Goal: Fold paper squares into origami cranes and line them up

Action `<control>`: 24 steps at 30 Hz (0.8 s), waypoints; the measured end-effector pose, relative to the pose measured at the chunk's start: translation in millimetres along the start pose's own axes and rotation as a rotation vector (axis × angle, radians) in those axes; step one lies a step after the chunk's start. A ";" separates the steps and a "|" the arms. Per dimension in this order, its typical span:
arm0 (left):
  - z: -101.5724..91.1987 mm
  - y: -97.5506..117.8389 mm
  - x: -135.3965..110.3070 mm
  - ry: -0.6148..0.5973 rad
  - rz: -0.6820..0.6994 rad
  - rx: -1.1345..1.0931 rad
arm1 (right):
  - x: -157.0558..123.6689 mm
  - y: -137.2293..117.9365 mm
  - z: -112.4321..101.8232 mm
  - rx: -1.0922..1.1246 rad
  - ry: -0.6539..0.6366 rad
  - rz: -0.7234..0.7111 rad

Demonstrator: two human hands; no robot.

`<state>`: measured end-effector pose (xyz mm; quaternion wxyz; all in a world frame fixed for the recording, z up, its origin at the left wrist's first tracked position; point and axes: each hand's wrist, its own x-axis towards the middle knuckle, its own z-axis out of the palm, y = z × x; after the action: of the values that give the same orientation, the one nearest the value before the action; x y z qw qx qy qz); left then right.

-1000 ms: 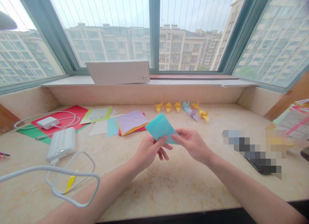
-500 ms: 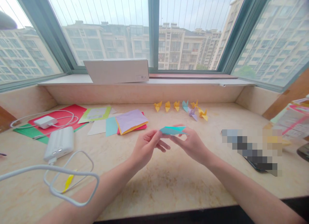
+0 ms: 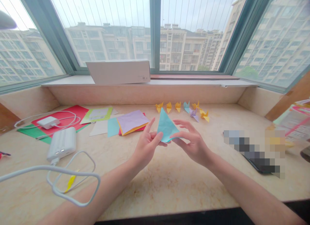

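A light blue sheet of origami paper [image 3: 165, 125], folded into a triangle with its tip up, is held above the counter between both hands. My left hand [image 3: 148, 144] pinches its lower left corner, thumb in front and index finger stretched upward. On the other side my right hand [image 3: 192, 141] grips the lower right edge between thumb and fingers. Behind the paper stand several small folded cranes: yellow cranes [image 3: 169, 107], a blue crane [image 3: 186, 106] and a purple crane [image 3: 194, 114].
Left of my hands lie a purple sheet stack [image 3: 132, 120], a red sheet [image 3: 65, 116] and other coloured papers. A white power bank [image 3: 62, 144] with a looping white cable [image 3: 72, 201] sits nearer. At right is a partly blurred black phone [image 3: 260, 168]; a white box [image 3: 118, 72] stands on the sill.
The blue paper has turned from nearly edge-on to facing me as an upright triangle. My left index finger has lifted and straightened; both hands still hold the paper.
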<state>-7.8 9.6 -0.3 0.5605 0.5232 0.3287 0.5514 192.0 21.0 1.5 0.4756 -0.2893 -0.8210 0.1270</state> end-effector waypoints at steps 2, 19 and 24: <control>0.0 0.3 0.1 -0.038 -0.008 -0.013 | 1.1 -1.3 0.5 0.026 0.048 0.023; 2.8 1.1 -7.6 -0.118 0.005 0.206 | 1.9 -2.8 3.4 0.373 0.213 0.302; 0.6 -2.7 -4.5 -0.058 -0.009 0.237 | 3.5 -3.1 8.5 0.545 0.300 0.456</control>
<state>-7.3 5.6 -3.7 0.5064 0.6002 0.3774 0.4908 182.2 21.2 1.1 0.6096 -0.3429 -0.5929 0.3992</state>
